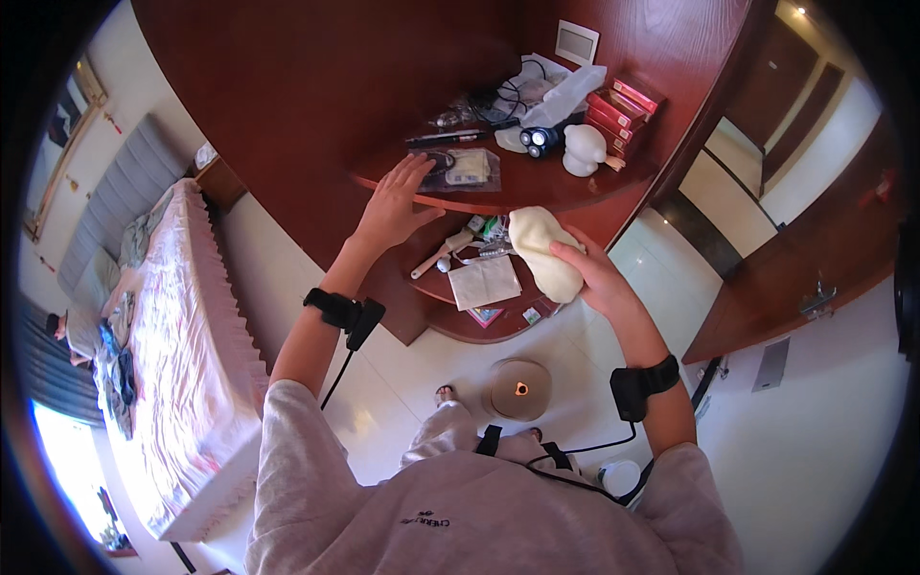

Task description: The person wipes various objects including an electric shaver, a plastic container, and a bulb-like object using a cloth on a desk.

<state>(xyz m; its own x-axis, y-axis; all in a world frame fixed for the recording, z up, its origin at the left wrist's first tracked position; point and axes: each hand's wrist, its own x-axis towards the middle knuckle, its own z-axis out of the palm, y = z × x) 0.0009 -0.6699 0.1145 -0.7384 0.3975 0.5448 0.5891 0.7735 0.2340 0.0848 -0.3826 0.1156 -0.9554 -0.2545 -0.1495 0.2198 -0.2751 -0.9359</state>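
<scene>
My right hand [598, 272] grips a bunched cream cloth [540, 248] in front of the corner shelves. Nothing is in my left hand [394, 205], whose thumb is spread from the fingers. Its fingertips are at the upper shelf [535, 190], by a clear plastic pouch [471, 171] with a pale packet inside. Further along that shelf are a three-headed electric shaver [539, 141], a white rounded figure [583, 151] and stacked red boxes [624, 115]. Below, a folded off-white cloth or paper [485, 283] and a brush-like tool with a pale handle [440, 257] lie on the middle shelf.
Crumpled plastic bags [564, 95] and black cables lie at the back of the upper shelf. A round-cornered beige bin or stool [521, 389] stands by my feet. A bed [172, 345] is at left, with a person [77, 334] beyond it. A wooden door [812, 266] stands at right.
</scene>
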